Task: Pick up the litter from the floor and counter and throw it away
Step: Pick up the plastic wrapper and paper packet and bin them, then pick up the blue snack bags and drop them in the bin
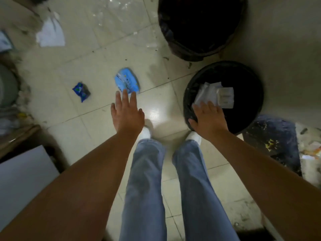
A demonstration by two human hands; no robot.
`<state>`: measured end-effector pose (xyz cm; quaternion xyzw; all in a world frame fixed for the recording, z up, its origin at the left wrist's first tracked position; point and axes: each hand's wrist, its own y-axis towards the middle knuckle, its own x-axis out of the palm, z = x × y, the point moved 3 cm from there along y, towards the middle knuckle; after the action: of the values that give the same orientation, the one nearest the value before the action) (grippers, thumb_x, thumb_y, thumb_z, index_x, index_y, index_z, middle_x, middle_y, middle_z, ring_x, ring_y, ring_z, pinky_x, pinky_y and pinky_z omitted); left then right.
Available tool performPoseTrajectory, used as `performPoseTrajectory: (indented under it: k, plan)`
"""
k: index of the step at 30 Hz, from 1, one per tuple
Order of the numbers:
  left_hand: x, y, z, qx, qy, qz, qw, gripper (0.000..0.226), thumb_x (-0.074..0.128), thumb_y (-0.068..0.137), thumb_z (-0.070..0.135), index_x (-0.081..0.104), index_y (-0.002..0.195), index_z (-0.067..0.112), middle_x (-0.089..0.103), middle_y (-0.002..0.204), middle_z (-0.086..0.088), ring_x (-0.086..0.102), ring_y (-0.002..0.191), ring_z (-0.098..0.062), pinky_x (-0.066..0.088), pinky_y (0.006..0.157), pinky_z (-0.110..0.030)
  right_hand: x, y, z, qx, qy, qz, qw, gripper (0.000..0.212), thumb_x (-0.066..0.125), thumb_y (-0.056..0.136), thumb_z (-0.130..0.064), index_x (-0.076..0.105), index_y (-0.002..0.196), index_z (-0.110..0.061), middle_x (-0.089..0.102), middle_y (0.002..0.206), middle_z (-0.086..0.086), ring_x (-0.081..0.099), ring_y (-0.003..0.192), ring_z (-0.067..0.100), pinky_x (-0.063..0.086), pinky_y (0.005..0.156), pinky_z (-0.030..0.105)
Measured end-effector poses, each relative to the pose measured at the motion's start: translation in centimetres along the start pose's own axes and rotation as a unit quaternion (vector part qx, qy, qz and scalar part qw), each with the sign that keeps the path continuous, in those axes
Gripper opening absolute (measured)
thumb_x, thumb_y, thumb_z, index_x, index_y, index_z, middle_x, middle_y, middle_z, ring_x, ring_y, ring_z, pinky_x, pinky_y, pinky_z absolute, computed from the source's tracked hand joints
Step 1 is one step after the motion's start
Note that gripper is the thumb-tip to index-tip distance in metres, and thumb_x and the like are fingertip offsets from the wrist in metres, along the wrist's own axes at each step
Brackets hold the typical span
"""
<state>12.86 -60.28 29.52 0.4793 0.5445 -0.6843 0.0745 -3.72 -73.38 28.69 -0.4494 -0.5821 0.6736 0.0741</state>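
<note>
A light blue wrapper [126,80] lies on the tiled floor just beyond the fingertips of my left hand [126,113], which is stretched out flat and open above it. A smaller dark blue packet [81,91] lies on the floor to its left. My right hand [209,118] hovers open over the near rim of a small black-lined bin [253,80]. White paper and a small white box [215,96] lie inside that bin, just past my fingers. A white crumpled sheet [50,33] lies on the floor at the far left.
A bigger black-lined bin [202,47] stands behind the small one. Clear plastic scraps [111,9] lie far ahead. A dark stained block [272,141] sits at the right, a white panel [22,178] and clutter at the left. My feet in white shoes [145,133] stand between.
</note>
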Motion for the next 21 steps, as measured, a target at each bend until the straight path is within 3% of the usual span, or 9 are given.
performPoseTrajectory:
  k: [4,6,11,16,18,21]
  plan:
    - [-0.3,1.1,-11.3,-0.082,-0.01,-0.016,0.996,0.063,0.034,0.1,0.032,0.004,0.152,0.016,-0.006,0.161,-0.009,-0.01,0.149,-0.026,0.003,0.122,-0.043,-4.0,0.4,-10.1,-0.073,-0.071,0.029,0.994,0.061,0.024,0.099,-0.043,0.001,0.15,-0.019,-0.004,0.161,0.009,-0.008,0.148,0.03,-0.002,0.12,0.049]
    - [-0.3,2.3,-16.6,-0.078,0.008,-0.036,0.996,0.062,0.032,0.1,0.034,0.003,0.152,0.017,-0.008,0.161,-0.01,-0.011,0.149,-0.026,0.002,0.122,-0.043,-5.2,1.5,-15.6,-0.082,-0.096,0.03,0.992,0.061,0.025,0.099,-0.043,0.002,0.15,-0.019,-0.006,0.161,0.008,-0.009,0.148,0.029,-0.002,0.12,0.049]
    - [-2.0,7.3,-26.7,-0.042,0.029,-0.065,0.997,0.061,0.028,0.101,0.037,0.001,0.152,0.017,-0.007,0.161,-0.011,-0.01,0.149,-0.027,0.001,0.122,-0.042,-6.7,7.2,-29.1,-0.036,-0.035,0.039,0.998,0.062,0.024,0.099,-0.044,0.002,0.151,-0.019,-0.005,0.161,0.008,-0.008,0.148,0.027,-0.001,0.121,0.048]
    - [-0.9,12.6,-34.5,-0.008,0.025,-0.097,0.995,0.06,0.029,0.101,0.036,0.004,0.152,0.016,-0.002,0.161,-0.011,-0.005,0.149,-0.028,0.007,0.122,-0.042,-5.9,14.0,-37.2,-0.008,-0.023,0.015,1.0,0.062,0.031,0.098,-0.042,0.011,0.15,-0.015,0.005,0.161,0.009,0.001,0.149,0.026,0.005,0.121,0.046]
    - [0.6,15.1,-36.8,-0.029,0.019,-0.12,0.992,0.06,0.035,0.1,0.035,0.012,0.151,0.012,0.011,0.16,-0.015,0.009,0.148,-0.03,0.019,0.119,-0.042,-5.6,16.9,-38.5,0.002,-0.023,0.024,0.999,0.06,0.036,0.097,-0.039,0.021,0.147,-0.01,0.02,0.157,0.013,0.014,0.146,0.029,0.015,0.119,0.047]
    - [3.2,18.9,-38.3,-0.08,-0.046,-0.154,0.984,0.054,0.047,0.096,0.033,0.031,0.14,0.007,0.043,0.139,-0.02,0.043,0.129,-0.035,0.042,0.101,-0.044,-4.8,21.4,-38.3,0.007,-0.053,0.019,0.998,0.053,0.043,0.095,-0.033,0.034,0.139,-0.005,0.04,0.143,0.019,0.037,0.131,0.034,0.034,0.106,0.045]
